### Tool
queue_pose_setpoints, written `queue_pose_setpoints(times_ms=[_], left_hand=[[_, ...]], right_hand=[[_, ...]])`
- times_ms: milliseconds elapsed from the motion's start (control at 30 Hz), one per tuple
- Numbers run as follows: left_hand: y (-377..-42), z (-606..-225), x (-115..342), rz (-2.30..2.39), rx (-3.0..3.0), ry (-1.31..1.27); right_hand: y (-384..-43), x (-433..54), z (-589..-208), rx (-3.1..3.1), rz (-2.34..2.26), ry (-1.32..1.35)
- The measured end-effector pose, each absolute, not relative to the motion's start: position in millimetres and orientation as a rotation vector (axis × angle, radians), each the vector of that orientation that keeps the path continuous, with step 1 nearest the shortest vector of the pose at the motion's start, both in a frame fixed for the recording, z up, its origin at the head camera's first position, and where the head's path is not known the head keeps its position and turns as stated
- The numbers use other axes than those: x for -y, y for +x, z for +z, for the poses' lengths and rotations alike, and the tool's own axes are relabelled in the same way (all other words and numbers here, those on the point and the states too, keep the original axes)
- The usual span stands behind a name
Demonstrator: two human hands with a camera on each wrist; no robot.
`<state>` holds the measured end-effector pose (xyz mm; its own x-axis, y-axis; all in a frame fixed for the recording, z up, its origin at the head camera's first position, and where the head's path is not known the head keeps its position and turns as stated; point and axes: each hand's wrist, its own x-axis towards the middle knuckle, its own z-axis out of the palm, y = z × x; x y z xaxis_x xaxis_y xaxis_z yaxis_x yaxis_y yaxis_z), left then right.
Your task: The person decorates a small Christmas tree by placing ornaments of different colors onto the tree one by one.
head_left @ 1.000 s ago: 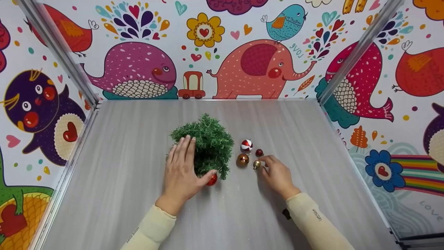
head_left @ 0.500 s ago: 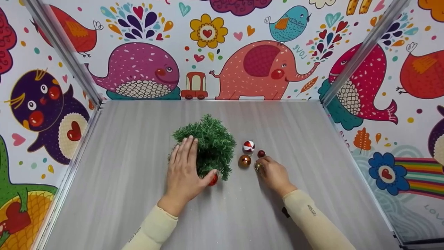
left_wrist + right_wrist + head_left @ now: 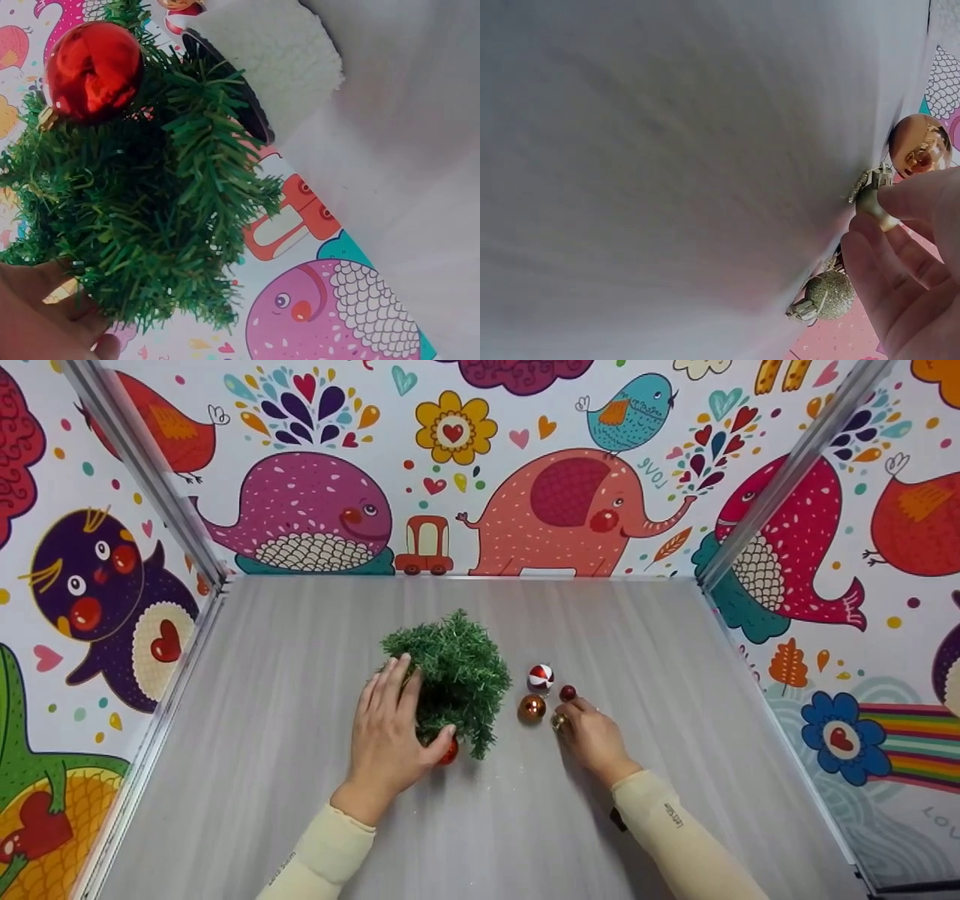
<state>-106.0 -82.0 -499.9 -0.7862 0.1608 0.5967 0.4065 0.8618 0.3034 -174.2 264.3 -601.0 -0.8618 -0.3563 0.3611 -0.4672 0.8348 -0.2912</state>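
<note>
A small green artificial Christmas tree [image 3: 465, 667] leans on the table, with a shiny red bauble [image 3: 94, 71] hung on it. My left hand [image 3: 386, 735] grips the tree's near left side, its fingers over the branches and its thumb beside the red bauble. In the left wrist view, several fingertips [image 3: 56, 277] reach in among the branches. To the right, my right hand [image 3: 596, 739] pinches a small matt gold bauble [image 3: 874, 206] between thumb and fingers, close to the table. A glittery gold bauble [image 3: 830, 294] lies beside those fingers.
Near the right hand lie a copper bauble [image 3: 532, 708], a red and white bauble [image 3: 540, 676] and a small dark red bauble [image 3: 568, 692]. A white fluffy base [image 3: 277, 64] shows beyond the branches. Printed panels [image 3: 315, 517] in metal frames [image 3: 142, 472] enclose the grey table [image 3: 300, 622].
My right fingers have closed on the small gold bauble. My left hand has shifted slightly left, and the tree's near side with the red bauble has swung left with it.
</note>
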Motion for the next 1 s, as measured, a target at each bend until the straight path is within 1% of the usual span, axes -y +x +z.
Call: queue_pose_setpoints(times_ms=[467,1000], left_hand=[[-103,-505,97,-0.636,2.418,-0.364],[-107,-507,119,-0.682,2.42,-0.454]], right_hand=[[-175,-264,-602,2.737,0.537,0.617],[-175,-264,-602,2.759,0.531,0.608]])
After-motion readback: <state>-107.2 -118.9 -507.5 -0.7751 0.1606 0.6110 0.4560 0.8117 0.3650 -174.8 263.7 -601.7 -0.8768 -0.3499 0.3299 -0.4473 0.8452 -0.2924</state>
